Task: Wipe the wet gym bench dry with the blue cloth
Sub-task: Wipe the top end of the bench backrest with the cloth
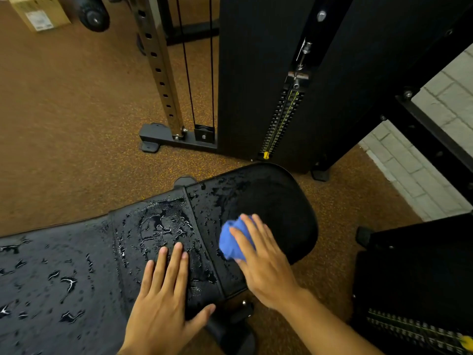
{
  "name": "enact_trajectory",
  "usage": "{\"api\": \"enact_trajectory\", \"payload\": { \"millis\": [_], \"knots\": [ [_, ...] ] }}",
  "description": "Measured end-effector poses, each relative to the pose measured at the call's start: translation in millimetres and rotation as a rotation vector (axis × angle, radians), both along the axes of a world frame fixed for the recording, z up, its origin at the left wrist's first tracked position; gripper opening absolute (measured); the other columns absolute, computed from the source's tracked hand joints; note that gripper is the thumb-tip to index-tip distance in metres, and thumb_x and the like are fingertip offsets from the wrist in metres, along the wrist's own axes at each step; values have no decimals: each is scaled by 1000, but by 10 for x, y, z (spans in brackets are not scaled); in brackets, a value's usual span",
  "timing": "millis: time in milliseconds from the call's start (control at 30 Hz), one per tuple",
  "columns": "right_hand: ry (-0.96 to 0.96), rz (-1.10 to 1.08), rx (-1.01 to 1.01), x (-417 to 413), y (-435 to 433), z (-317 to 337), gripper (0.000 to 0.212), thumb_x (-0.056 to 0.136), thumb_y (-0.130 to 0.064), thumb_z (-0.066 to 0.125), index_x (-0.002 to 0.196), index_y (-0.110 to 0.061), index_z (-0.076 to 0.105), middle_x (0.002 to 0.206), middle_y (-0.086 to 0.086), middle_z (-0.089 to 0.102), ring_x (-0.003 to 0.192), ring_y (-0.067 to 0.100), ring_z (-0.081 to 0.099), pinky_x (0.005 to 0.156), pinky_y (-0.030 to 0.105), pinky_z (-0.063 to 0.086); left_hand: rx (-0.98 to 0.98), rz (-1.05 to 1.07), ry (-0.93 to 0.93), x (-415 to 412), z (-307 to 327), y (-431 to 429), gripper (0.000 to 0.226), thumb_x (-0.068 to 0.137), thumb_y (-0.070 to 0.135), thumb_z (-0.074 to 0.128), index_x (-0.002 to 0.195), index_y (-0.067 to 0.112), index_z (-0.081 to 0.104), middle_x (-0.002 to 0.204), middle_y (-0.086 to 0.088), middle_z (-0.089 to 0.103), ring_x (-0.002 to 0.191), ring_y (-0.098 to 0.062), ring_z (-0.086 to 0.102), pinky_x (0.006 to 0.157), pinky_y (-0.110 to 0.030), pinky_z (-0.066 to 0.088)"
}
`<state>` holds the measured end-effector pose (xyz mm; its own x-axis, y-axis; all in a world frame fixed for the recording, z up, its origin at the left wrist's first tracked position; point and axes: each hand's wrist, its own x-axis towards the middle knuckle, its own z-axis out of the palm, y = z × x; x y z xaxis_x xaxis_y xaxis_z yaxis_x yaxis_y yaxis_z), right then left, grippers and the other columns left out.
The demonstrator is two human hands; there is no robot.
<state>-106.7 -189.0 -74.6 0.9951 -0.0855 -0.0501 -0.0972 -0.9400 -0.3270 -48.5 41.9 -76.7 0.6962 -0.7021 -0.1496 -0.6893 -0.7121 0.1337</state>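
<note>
A black padded gym bench runs from the lower left to a rounded seat pad at the right. Water beads and puddles cover the long pad and the left part of the seat; the seat's right part looks dull and dry. My right hand presses a bunched blue cloth onto the seat near the seam between the pads. My left hand lies flat, fingers spread, on the wet pad just left of that seam and holds nothing.
A black cable machine with a weight stack stands just beyond the seat, its steel upright and base foot to the left. Another black machine sits at the lower right. Brown speckled floor surrounds the bench; a cardboard box lies far left.
</note>
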Motion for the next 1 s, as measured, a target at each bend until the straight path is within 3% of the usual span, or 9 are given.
{"api": "enact_trajectory", "payload": {
  "millis": [167, 267, 367, 533, 667, 800, 1000],
  "knots": [
    [13, -230, -13, -306, -403, -8, 59, 95, -30, 38, 149, -24, 17, 160, 6, 6, 147, 24, 0, 117, 44, 18, 15, -3, 29, 54, 62, 5, 111, 73, 85, 43, 145, 0, 34, 158, -13, 23, 145, -35, 19, 113, -51, 19],
    [-11, -423, -43, 148, -618, -4, 60, 94, -25, 49, 148, -21, 23, 158, 13, 12, 146, 33, 8, 115, 50, 25, 7, 21, 23, 106, 104, -15, 109, 75, 84, 40, 145, 0, 34, 158, -13, 22, 146, -33, 18, 114, -47, 14],
    [-27, -513, -55, 661, -637, -5, 56, 96, -26, 49, 145, -17, 25, 156, 17, 14, 144, 39, 9, 114, 53, 23, 10, 44, 1, 167, 130, -35, 105, 79, 81, 36, 145, -1, 33, 158, -13, 22, 147, -32, 15, 115, -45, 12],
    [-48, -202, 18, 693, -260, 25, 54, 98, -31, 44, 146, -23, 21, 160, 11, 2, 146, 31, -6, 118, 43, 2, 17, 48, -2, 242, 142, -68, 107, 77, 81, 38, 146, 0, 32, 158, -14, 22, 147, -32, 14, 114, -47, 15],
    [-50, 32, 52, 8, -217, 17, 51, 93, -30, 44, 142, -24, 31, 159, 6, 14, 147, 25, 2, 118, 43, 12, 10, 49, 9, 248, 119, -73, 109, 74, 82, 41, 146, 0, 33, 158, -13, 22, 147, -33, 15, 116, -46, 13],
    [-54, -179, -5, -171, -648, -29, 49, 92, -30, 45, 139, -20, 36, 156, 10, 23, 145, 28, 13, 113, 49, 28, 27, 56, 21, 258, 90, -72, 112, 73, 84, 41, 146, 0, 32, 158, -13, 21, 147, -33, 15, 115, -48, 13],
    [-118, -478, -58, 849, -989, -86, 53, 92, -25, 53, 139, -15, 33, 144, 18, 33, 134, 41, 30, 107, 54, 33, 15, 59, 16, 249, 68, -89, 111, 73, 84, 38, 144, -1, 34, 158, -14, 23, 145, -35, 18, 114, -49, 16]
  ]
}}
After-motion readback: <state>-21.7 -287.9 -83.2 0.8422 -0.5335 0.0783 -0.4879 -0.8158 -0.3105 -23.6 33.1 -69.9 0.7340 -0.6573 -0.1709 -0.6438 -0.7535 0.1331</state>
